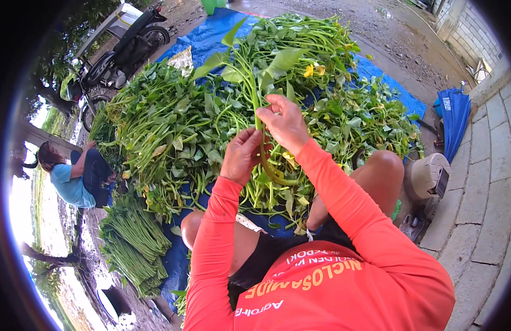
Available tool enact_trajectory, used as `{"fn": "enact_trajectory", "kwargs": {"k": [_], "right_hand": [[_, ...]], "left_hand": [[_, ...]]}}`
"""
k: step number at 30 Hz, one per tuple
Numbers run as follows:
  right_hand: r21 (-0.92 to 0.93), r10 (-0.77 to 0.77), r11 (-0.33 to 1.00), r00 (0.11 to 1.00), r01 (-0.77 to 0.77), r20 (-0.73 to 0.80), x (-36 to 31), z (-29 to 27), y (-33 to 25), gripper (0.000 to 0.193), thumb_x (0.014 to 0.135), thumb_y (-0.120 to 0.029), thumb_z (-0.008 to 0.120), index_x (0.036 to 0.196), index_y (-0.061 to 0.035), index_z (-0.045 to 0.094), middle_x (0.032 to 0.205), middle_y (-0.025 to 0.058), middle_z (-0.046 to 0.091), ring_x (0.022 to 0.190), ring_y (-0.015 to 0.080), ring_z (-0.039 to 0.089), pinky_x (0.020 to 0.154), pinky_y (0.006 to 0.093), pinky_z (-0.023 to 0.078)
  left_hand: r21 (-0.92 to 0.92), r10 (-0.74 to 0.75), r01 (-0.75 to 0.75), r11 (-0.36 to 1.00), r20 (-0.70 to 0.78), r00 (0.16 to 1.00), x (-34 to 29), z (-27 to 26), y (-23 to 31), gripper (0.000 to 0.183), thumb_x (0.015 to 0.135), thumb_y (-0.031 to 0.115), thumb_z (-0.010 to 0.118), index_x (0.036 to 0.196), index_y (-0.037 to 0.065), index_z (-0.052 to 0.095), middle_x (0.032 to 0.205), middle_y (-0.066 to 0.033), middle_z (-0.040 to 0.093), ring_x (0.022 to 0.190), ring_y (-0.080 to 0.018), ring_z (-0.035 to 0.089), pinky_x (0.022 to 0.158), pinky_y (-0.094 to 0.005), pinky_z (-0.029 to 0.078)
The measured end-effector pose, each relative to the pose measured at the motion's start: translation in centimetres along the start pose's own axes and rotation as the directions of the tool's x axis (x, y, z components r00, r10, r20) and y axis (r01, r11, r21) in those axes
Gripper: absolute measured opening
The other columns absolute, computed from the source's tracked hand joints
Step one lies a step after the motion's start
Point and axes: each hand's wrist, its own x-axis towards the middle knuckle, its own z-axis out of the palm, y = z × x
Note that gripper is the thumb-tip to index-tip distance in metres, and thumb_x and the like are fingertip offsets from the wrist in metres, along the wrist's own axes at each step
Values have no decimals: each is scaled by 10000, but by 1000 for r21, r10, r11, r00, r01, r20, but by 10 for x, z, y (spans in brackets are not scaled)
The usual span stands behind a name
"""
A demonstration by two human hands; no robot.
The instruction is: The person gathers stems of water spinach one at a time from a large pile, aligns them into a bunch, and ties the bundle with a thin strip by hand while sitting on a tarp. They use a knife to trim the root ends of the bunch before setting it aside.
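Between my two hands stands a leafy green stalk [256, 99], which looks like water spinach, its leaves spreading upward and its thick lower stem curving down to the right. My left hand [241, 157] is closed round the stem, thumb and fingers pinching it. Just above and to the right, my right hand [286, 124] pinches the same stem with thumb and forefinger. Below and beyond both hands lies a big heap of cut greens [172, 127], some leaves yellowed, on a blue tarp [385, 80].
Stacked bundles of stalks [135, 243] lie at the left. A person in a light blue shirt [67, 185] sits beyond them, and a motorcycle [123, 52] stands at the far left. On the right are a folded blue umbrella [455, 118], a beige container [427, 175] and a block wall [487, 182].
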Motion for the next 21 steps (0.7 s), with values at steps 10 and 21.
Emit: {"fn": "enact_trajectory", "kwargs": {"k": [10, 21], "right_hand": [[240, 152, 957, 986, -165, 71, 25, 8, -3, 460, 962, -172, 729, 1350, 49, 620, 1027, 76, 693, 691, 102, 596, 555, 282, 505], [379, 557, 727, 815, -572, 161, 95, -30, -2, 178, 961, -212, 770, 1056, -92, 680, 835, 18, 680, 584, 97, 599, 471, 252, 443]], "left_hand": [[298, 10, -18, 954, 28, 1000, -12, 7, -6, 357, 1068, 369, 652, 1172, 28, 659, 920, -59, 740, 796, -135, 722, 712, -293, 603], [350, -9, -43, 936, 144, 989, -25, -9, -12, 300, 1070, 345, 661, 1119, 52, 700, 907, 2, 710, 783, -85, 671, 704, -261, 564]]}}
